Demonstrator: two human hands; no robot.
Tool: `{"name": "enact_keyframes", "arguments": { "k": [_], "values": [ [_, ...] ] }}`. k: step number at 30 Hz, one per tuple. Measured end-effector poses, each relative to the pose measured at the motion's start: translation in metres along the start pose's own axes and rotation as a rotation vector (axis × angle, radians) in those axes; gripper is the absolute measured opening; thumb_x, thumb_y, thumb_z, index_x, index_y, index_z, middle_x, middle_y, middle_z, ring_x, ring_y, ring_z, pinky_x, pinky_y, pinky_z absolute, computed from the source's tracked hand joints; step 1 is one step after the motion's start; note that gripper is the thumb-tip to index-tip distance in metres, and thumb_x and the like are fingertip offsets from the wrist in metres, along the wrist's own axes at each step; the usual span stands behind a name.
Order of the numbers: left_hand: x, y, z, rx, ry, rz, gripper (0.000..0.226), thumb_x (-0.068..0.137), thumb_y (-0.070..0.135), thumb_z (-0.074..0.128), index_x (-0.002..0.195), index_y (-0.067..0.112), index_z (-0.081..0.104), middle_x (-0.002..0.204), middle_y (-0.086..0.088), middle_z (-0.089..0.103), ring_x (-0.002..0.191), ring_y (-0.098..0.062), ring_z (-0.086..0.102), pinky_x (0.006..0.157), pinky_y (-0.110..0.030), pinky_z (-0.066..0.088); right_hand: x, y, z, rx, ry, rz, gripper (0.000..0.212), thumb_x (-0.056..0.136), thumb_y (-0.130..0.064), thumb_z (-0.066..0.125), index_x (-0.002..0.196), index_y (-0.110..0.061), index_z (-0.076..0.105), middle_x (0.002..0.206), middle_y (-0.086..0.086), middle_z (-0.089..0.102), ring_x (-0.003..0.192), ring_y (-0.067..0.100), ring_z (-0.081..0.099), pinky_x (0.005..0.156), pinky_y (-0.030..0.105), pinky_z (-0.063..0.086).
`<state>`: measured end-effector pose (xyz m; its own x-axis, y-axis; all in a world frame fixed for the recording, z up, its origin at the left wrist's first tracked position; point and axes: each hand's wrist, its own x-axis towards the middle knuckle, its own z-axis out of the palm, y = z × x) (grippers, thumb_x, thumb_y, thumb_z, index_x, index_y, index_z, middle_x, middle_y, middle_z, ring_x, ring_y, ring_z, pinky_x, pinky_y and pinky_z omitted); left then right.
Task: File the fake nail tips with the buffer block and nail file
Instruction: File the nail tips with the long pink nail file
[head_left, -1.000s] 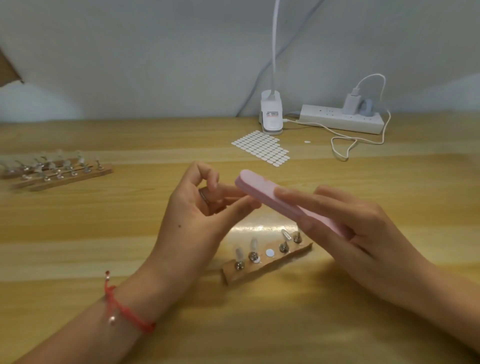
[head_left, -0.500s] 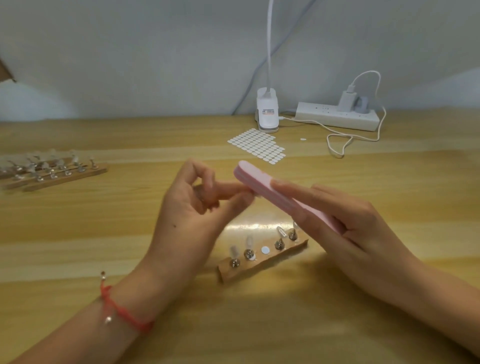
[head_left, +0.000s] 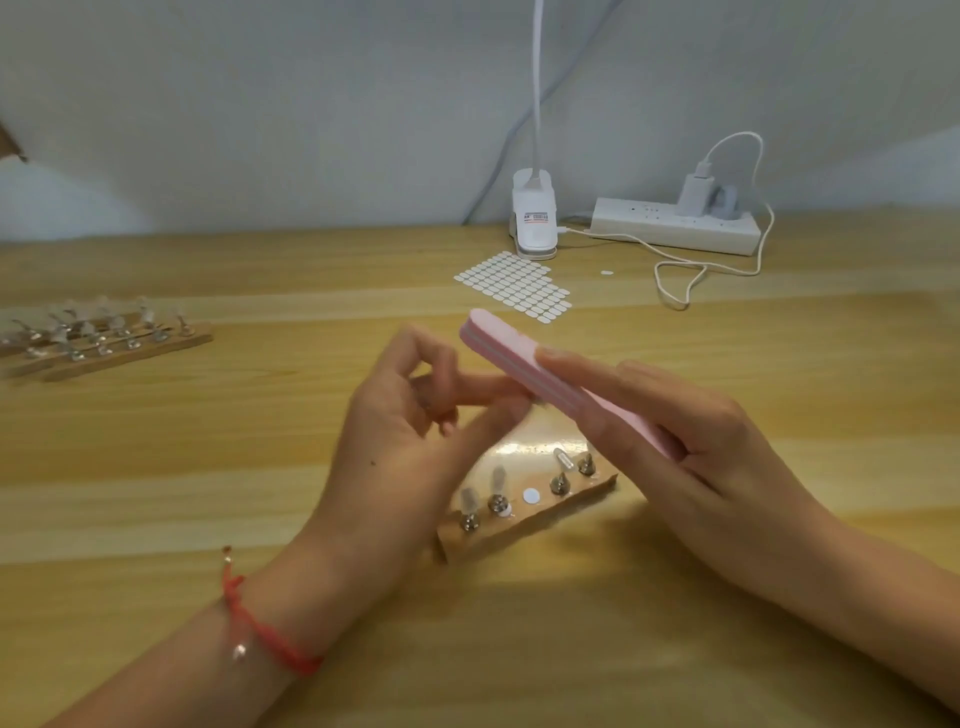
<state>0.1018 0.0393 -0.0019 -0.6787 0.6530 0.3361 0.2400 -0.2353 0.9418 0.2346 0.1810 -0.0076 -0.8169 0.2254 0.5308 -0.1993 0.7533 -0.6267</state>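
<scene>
I see the right hand lying flat, fingers extended, its grip clamped along the pink buffer block, held above the bench. The left hand curls, thumb and forefinger pinched beneath the block's edge; what they hold I cannot tell.

We see wooden stand near centre on table | more stands far left | sticker sheet behind centre | lamp base, power strip far right.
</scene>
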Motion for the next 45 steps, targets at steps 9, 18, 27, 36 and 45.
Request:
{"name": "enact_keyframes", "arguments": {
  "k": [9, 18, 27, 36, 45],
  "values": [
    [-0.006, -0.003, 0.006, 0.037, -0.097, 0.017, 0.046, 0.071, 0.013, 0.08, 0.074, 0.019, 0.035, 0.085, 0.0, 0.076, 0.084, -0.024, 0.07, 0.074, -0.048, 0.046, 0.004, -0.003, 0.001, -0.012, 0.018, -0.037, 0.04, 0.099, -0.04, 0.047, 0.139, -0.045, 0.048, 0.092, -0.009, 0.064, 0.08, 0.01, 0.059, 0.067, 0.015, 0.044],
    [0.002, -0.005, -0.017, -0.443, -0.289, -0.311, 0.047, 0.067, 0.012, 0.078, 0.085, 0.02, 0.036, 0.078, -0.004, 0.073, 0.063, -0.01, 0.065, 0.056, -0.018, 0.048, 0.007, 0.005, -0.04, -0.372, 0.138, -0.247, 0.03, 0.098, -0.022, 0.052, 0.126, -0.028, 0.055, 0.129, -0.01, 0.055, 0.128, 0.016, 0.051, 0.113, 0.058, 0.029],
    [0.001, 0.002, -0.014, -0.412, -0.371, -0.318, 0.045, 0.065, 0.007, 0.076, 0.08, 0.017, 0.035, 0.061, 0.004, 0.067, 0.052, -0.005, 0.059, 0.054, -0.02, 0.046, 0.013, 0.005, -0.035, -0.605, 0.045, -0.483, 0.043, 0.095, -0.005, 0.055, 0.126, -0.034, 0.063, 0.127, 0.008, 0.054, 0.129, 0.031, 0.047, 0.109, 0.075, 0.017],
    [0.003, 0.006, -0.008, -0.408, -0.384, -0.253, 0.042, 0.069, 0.0, 0.07, 0.079, 0.015, 0.032, 0.058, 0.007, 0.065, 0.05, -0.004, 0.06, 0.05, -0.012, 0.046, 0.009, -0.002, -0.021, -0.583, 0.048, -0.492, 0.041, 0.095, -0.006, 0.062, 0.121, -0.037, 0.063, 0.128, 0.007, 0.042, 0.129, 0.025, 0.046, 0.114, 0.07, 0.017],
    [0.001, 0.006, -0.011, -0.433, -0.375, -0.294, 0.033, 0.074, 0.004, 0.063, 0.079, 0.016, 0.033, 0.056, 0.008, 0.062, 0.046, -0.004, 0.056, 0.046, -0.016, 0.043, 0.003, -0.004, -0.007, -0.591, -0.006, -0.569, 0.035, 0.095, -0.01, 0.063, 0.121, -0.034, 0.063, 0.123, 0.006, 0.044, 0.126, 0.025, 0.046, 0.112, 0.07, 0.022]
  ]
}}
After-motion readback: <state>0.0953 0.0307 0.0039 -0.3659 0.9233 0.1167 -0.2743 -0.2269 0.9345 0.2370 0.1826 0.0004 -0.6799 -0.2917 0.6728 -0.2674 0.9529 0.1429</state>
